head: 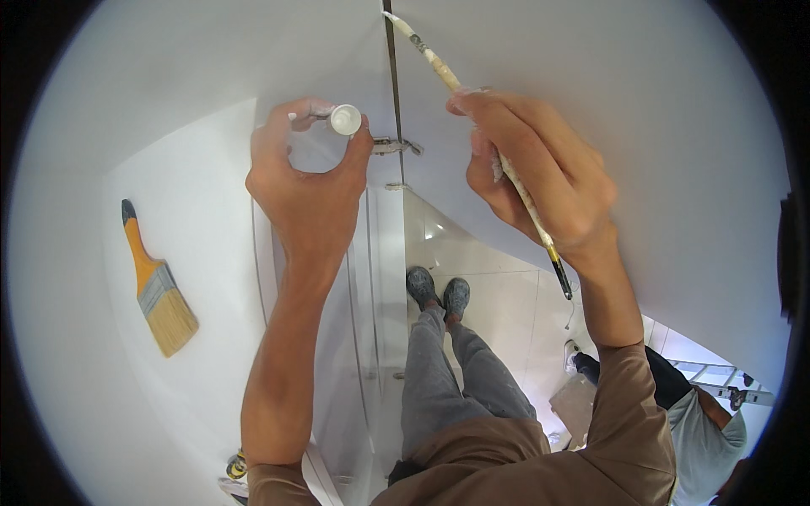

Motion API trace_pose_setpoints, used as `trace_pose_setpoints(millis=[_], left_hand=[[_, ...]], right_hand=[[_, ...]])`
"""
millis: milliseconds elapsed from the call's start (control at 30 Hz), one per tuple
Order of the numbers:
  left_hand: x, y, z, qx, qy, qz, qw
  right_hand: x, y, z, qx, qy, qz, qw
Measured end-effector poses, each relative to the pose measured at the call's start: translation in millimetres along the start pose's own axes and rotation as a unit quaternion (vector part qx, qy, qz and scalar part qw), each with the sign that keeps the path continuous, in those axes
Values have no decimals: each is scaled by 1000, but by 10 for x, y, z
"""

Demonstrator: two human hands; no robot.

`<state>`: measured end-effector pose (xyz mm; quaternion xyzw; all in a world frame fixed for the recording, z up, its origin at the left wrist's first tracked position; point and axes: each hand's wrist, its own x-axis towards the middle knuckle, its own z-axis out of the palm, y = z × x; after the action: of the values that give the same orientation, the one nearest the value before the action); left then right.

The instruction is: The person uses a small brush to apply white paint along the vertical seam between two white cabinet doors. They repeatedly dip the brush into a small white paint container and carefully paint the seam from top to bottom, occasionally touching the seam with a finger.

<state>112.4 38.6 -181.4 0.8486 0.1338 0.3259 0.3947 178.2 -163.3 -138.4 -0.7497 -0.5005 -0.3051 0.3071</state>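
Between the thumb and fingers of my left hand is a small round white cap with white paint in it. My right hand grips a slim, paint-spattered artist's brush like a pen. Its whitened tip is at the dark gap along the edge of a white door; whether it touches cannot be told. White paint marks the fingers of both hands. Just right of the cap, a metal hinge bridges the gap low down.
A wide flat paintbrush with an orange handle lies on the white surface to the left. A yellow-and-black object sits at lower left. Another person is at lower right, near a metal ladder. Cardboard lies on the tiled floor.
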Motion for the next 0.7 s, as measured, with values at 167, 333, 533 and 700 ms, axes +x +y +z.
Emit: trace_pose_setpoints(millis=[167,333,533,700], left_hand=[[30,-30,10,12,8,28,1000],[34,-17,22,7,8,18,1000],[38,-33,-1,17,11,45,999],[51,-59,16,0,13,70,997]], right_hand=[[11,43,58,1,37,-15,999],[-13,66,36,-6,21,-19,1000],[-131,24,111,20,4,-13,1000],[-165,53,159,25,6,-9,1000]])
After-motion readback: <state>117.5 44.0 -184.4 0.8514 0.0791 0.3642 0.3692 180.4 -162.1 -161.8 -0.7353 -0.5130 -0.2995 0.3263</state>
